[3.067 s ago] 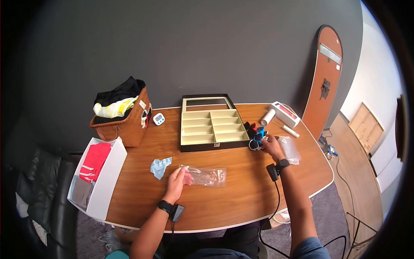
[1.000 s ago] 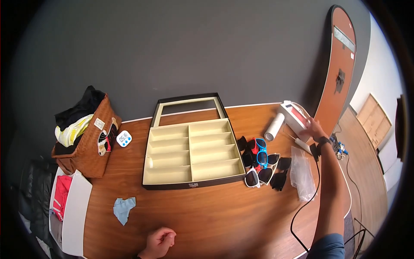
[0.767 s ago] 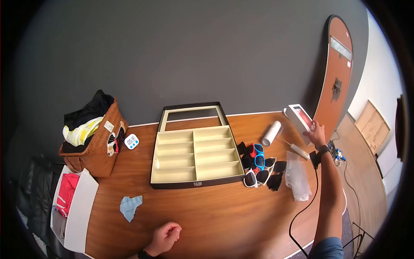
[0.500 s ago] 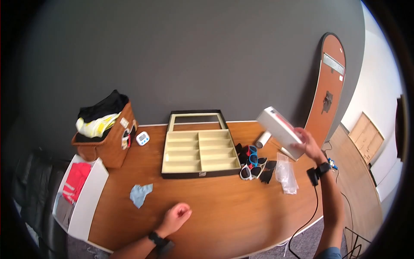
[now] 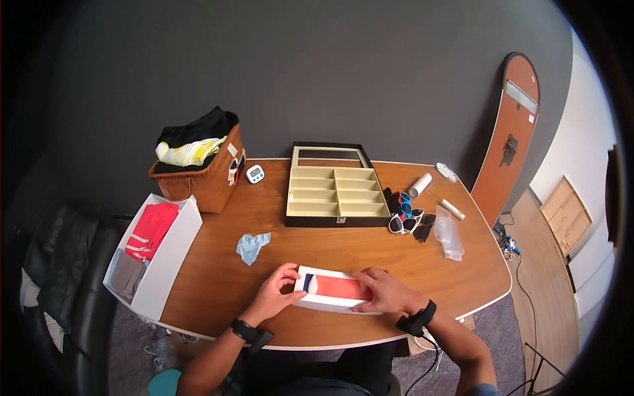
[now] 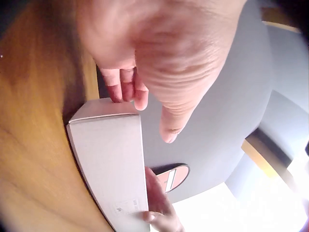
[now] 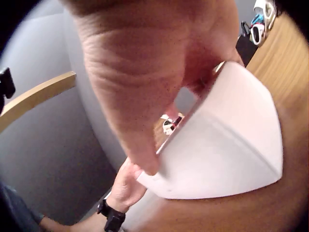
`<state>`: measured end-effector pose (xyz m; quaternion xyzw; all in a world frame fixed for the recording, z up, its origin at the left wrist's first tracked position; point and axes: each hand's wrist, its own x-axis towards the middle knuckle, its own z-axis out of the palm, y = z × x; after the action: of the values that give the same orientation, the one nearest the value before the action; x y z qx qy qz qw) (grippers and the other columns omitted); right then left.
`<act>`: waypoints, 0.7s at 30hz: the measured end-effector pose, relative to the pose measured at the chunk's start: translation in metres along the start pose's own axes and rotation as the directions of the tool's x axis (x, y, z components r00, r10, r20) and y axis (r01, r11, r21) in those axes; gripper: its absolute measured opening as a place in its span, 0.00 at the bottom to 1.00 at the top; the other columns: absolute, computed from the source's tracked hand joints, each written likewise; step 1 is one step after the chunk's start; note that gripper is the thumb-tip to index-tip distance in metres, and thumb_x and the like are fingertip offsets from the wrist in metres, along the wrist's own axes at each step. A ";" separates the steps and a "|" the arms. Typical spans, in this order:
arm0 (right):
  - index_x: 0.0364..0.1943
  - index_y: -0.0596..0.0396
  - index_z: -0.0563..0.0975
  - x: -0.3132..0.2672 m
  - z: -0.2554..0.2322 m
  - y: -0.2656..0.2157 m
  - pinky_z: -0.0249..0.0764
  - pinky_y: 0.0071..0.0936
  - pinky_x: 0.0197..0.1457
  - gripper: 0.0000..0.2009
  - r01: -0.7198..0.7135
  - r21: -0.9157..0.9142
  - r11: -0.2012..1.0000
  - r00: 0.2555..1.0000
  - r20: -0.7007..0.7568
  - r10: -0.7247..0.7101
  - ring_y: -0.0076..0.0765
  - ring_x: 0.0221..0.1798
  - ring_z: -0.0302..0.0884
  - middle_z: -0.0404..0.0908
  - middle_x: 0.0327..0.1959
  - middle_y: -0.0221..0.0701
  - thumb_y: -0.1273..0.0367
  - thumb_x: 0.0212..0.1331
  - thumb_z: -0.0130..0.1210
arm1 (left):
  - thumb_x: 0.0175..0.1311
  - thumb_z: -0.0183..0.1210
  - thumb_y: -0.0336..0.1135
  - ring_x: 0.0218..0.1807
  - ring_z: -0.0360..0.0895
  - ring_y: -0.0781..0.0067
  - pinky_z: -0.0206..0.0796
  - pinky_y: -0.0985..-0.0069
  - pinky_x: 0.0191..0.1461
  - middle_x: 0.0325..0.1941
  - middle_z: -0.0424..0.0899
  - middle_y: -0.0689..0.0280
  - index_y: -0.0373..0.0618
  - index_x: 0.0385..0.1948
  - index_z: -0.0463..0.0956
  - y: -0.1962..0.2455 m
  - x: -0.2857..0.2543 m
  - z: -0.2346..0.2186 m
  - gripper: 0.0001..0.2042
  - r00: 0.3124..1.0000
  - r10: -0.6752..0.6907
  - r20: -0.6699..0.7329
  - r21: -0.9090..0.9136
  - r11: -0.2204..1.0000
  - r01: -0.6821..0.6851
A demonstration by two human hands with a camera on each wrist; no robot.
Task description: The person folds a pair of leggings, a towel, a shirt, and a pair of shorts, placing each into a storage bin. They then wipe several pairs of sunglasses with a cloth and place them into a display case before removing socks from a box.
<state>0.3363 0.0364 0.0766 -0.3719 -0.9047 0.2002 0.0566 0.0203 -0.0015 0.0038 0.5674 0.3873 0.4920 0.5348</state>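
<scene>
A white box (image 5: 337, 306) lies on the table close to its front edge. Through its cut-out top shows a coral-red, rounded item (image 5: 340, 288) with a white end, beside something dark blue. My right hand (image 5: 389, 292) grips the box's right end, thumb on the near side and fingers over the far side. At the opposite end is my left hand (image 5: 271, 296); in the left wrist view its fingertips (image 6: 128, 94) touch the box's end, while the thumb (image 6: 170, 130) stands off it. The right wrist view shows the box's plain white end and the right thumb (image 7: 149, 162) against its side.
Behind the box stands an open display case (image 5: 340, 220) with cream compartments. Several sunglasses (image 5: 404, 218), a plastic bag (image 5: 450, 236), white rolls (image 5: 420, 185) and a white cable (image 5: 446, 172) are right. Left are a blue cloth (image 5: 252, 248), a timer (image 5: 255, 173), a clothes basket (image 5: 201, 191) and a carton (image 5: 168, 270).
My right hand has left the sunglasses, lifted the white box from the back right and brought it to the front. My left hand, earlier at a clear plastic bag, has come to the box's left end.
</scene>
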 end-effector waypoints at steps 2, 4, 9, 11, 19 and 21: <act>0.69 0.45 0.62 0.008 0.003 -0.023 0.60 0.47 0.68 0.41 0.029 -0.125 0.992 0.999 -0.009 -0.031 0.56 0.61 0.67 0.70 0.56 0.49 0.49 0.50 0.64 | 0.54 0.69 0.25 0.58 0.70 0.73 0.66 0.73 0.62 0.55 0.71 0.61 0.40 0.62 0.62 0.005 -0.004 0.000 0.33 1.000 0.024 0.010 0.099 0.995 -0.025; 0.68 0.46 0.63 0.014 0.008 -0.042 0.60 0.47 0.66 0.40 0.024 -0.249 0.968 0.999 -0.040 -0.035 0.55 0.60 0.68 0.71 0.53 0.50 0.50 0.49 0.64 | 0.53 0.71 0.28 0.58 0.70 0.71 0.66 0.72 0.63 0.56 0.72 0.61 0.40 0.62 0.63 0.007 -0.007 0.002 0.33 0.998 0.056 0.023 0.137 0.989 -0.059; 0.67 0.44 0.67 0.017 0.004 -0.024 0.70 0.40 0.59 0.37 0.036 0.175 0.984 0.994 -0.108 -0.017 0.53 0.53 0.72 0.72 0.51 0.47 0.51 0.52 0.65 | 0.47 0.76 0.37 0.70 0.62 0.62 0.59 0.65 0.71 0.67 0.64 0.56 0.43 0.68 0.53 0.021 -0.016 -0.004 0.47 0.996 0.050 0.075 0.258 0.964 -0.068; 0.68 0.43 0.66 0.016 -0.003 -0.025 0.71 0.37 0.57 0.37 0.098 0.224 0.970 0.990 -0.124 -0.072 0.50 0.53 0.72 0.72 0.52 0.45 0.52 0.52 0.66 | 0.46 0.77 0.39 0.73 0.57 0.59 0.53 0.63 0.74 0.71 0.57 0.53 0.43 0.71 0.46 0.011 -0.015 -0.005 0.52 0.994 0.055 0.096 0.250 0.965 -0.077; 0.66 0.48 0.69 0.015 -0.002 -0.027 0.68 0.35 0.62 0.36 0.144 0.414 0.899 0.990 -0.063 -0.130 0.44 0.57 0.71 0.71 0.56 0.42 0.60 0.50 0.71 | 0.48 0.75 0.34 0.76 0.50 0.60 0.47 0.63 0.77 0.74 0.52 0.53 0.40 0.71 0.43 0.017 -0.010 -0.002 0.52 0.992 0.049 0.121 -0.087 0.995 -0.038; 0.65 0.51 0.69 0.014 -0.003 -0.029 0.67 0.35 0.64 0.36 0.122 0.465 0.877 0.992 -0.092 -0.089 0.43 0.59 0.69 0.70 0.57 0.42 0.62 0.50 0.71 | 0.49 0.75 0.32 0.75 0.51 0.60 0.47 0.63 0.76 0.73 0.52 0.53 0.40 0.71 0.42 0.014 -0.010 -0.002 0.52 0.991 0.075 0.111 -0.189 0.981 -0.053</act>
<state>0.3081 0.0287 0.0900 -0.3037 -0.8457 0.3973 0.1864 0.0154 -0.0122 0.0165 0.5555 0.2890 0.5085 0.5910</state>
